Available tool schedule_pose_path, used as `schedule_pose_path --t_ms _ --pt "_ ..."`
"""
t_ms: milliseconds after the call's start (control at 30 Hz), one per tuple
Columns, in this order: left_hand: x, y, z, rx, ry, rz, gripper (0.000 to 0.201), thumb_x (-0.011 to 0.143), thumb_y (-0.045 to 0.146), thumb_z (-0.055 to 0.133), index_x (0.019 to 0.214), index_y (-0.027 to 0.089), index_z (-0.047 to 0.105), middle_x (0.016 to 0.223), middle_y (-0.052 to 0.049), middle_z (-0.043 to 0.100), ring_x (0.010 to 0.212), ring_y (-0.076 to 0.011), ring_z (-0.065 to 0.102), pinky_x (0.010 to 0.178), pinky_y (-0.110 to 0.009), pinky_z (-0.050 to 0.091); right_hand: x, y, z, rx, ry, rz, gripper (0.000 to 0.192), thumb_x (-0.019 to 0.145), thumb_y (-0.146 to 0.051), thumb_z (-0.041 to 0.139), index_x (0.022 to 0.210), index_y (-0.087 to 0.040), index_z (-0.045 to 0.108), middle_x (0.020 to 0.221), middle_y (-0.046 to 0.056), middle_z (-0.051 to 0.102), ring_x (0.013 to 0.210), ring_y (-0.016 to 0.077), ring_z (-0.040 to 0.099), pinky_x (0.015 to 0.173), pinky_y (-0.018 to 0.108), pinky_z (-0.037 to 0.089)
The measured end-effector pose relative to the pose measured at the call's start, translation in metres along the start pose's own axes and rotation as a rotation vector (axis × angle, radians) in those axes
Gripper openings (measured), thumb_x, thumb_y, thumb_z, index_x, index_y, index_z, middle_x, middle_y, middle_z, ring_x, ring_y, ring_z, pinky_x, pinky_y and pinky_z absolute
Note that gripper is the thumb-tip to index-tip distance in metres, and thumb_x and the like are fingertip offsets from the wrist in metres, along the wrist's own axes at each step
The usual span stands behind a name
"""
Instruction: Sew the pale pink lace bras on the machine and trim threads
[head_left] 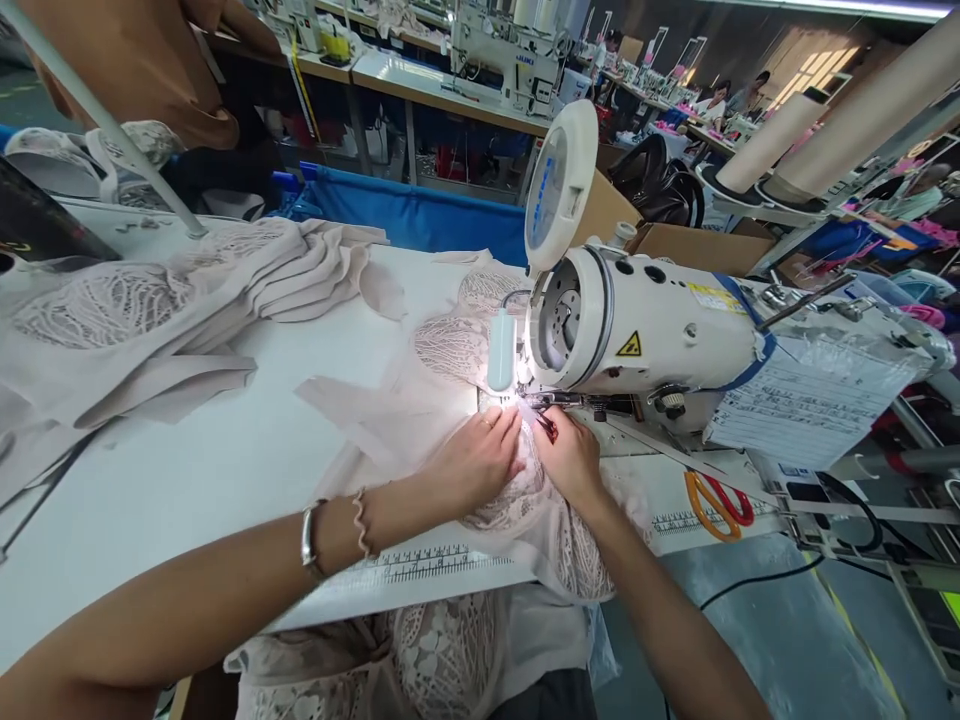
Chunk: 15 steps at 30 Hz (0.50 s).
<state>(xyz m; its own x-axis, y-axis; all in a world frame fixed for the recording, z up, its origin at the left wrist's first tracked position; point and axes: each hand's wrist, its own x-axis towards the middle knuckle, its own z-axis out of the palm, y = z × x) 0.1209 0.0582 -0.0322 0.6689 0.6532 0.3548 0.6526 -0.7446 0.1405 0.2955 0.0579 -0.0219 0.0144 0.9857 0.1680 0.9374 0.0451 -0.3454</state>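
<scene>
**Tight at the needle, open to the left**

The sewing machine head [645,330] walls off everything right of my hands, and its small lamp [501,350] hangs just left of the needle, so the gap there is narrow. My left hand [480,455] and right hand [570,460] lie side by side on the lace fabric [525,520] just in front of the machine. Left of the machine the white table [225,470] lies bare and wide, until the fabric pile [150,310] far left. Orange scissors [716,505] lie in front of the machine, to its right.
</scene>
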Motion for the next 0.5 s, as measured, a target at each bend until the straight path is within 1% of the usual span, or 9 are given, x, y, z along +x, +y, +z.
schedule_pose_path --t_ms 67,133,233,300,367,433,500 --pt "-0.0053 0.0075 -0.0018 0.097 -0.003 0.045 0.051 0.101 0.035 0.051 0.133 -0.006 0.052 0.136 -0.03 0.058 0.127 -0.0379 0.055 0.103 -0.049 0.044 -0.0025 0.001 -0.0011 0.001 0.001 -0.04 0.016 0.092 -0.027 0.052 0.083 -0.022 0.064 0.08 0.006 0.073 0.073 0.0203 0.062 0.063 0.028 0.033" --pt "-0.0087 0.0121 -0.0031 0.108 -0.003 0.065 0.051 0.102 0.034 0.049 0.131 -0.007 0.053 0.135 -0.031 0.058 0.129 -0.0384 0.054 0.107 -0.051 0.041 -0.0044 0.0022 -0.0001 -0.014 0.012 -0.077 0.014 0.092 -0.026 0.052 0.085 -0.022 0.063 0.082 0.006 0.073 0.073 0.0205 0.063 0.063 0.027 0.034" --pt "-0.0085 0.0128 -0.0029 0.076 -0.045 0.057 0.044 0.103 0.032 0.045 0.128 -0.003 0.055 0.126 -0.029 0.064 0.12 -0.0356 0.06 0.102 -0.051 0.046 -0.006 0.0034 0.0038 -0.049 0.006 -0.085 0.011 0.091 -0.023 0.052 0.087 -0.021 0.061 0.074 0.004 0.071 0.066 0.0198 0.063 0.06 0.027 0.034" --pt "-0.0067 0.0112 -0.0023 0.08 -0.053 0.062 0.045 0.102 0.033 0.046 0.128 -0.004 0.054 0.125 -0.029 0.064 0.117 -0.0348 0.061 0.1 -0.049 0.048 -0.006 0.0031 0.006 -0.071 -0.024 -0.067 0.01 0.092 -0.023 0.052 0.087 -0.021 0.06 0.068 0.003 0.069 0.061 0.0197 0.063 0.058 0.027 0.034" --pt "-0.005 0.0091 -0.0022 0.102 -0.038 0.078 0.048 0.101 0.035 0.049 0.126 -0.006 0.054 0.127 -0.031 0.062 0.117 -0.0349 0.061 0.098 -0.046 0.048 -0.0054 0.0018 0.007 -0.08 -0.054 -0.051 0.009 0.092 -0.022 0.051 0.09 -0.02 0.06 0.067 0.003 0.069 0.059 0.0195 0.064 0.057 0.027 0.034" --pt "-0.0037 0.0068 -0.0033 0.095 -0.035 0.082 0.043 0.101 0.036 0.05 0.119 -0.002 0.059 0.128 -0.03 0.061 0.116 -0.0347 0.061 0.092 -0.045 0.05 -0.004 0.0 0.0075 -0.08 -0.065 -0.051 0.009 0.092 -0.021 0.051 0.094 -0.019 0.06 0.069 0.003 0.07 0.06 0.0192 0.065 0.057 0.027 0.035" --pt "-0.0025 0.0042 -0.0051 0.047 -0.037 0.083 0.037 0.102 0.035 0.046 0.111 0.003 0.062 0.127 -0.029 0.062 0.112 -0.034 0.06 0.083 -0.045 0.052 -0.0021 -0.0017 0.0084 -0.076 -0.064 -0.073 0.009 0.091 -0.02 0.051 0.095 -0.019 0.06 0.07 0.003 0.072 0.061 0.0191 0.066 0.058 0.026 0.036"
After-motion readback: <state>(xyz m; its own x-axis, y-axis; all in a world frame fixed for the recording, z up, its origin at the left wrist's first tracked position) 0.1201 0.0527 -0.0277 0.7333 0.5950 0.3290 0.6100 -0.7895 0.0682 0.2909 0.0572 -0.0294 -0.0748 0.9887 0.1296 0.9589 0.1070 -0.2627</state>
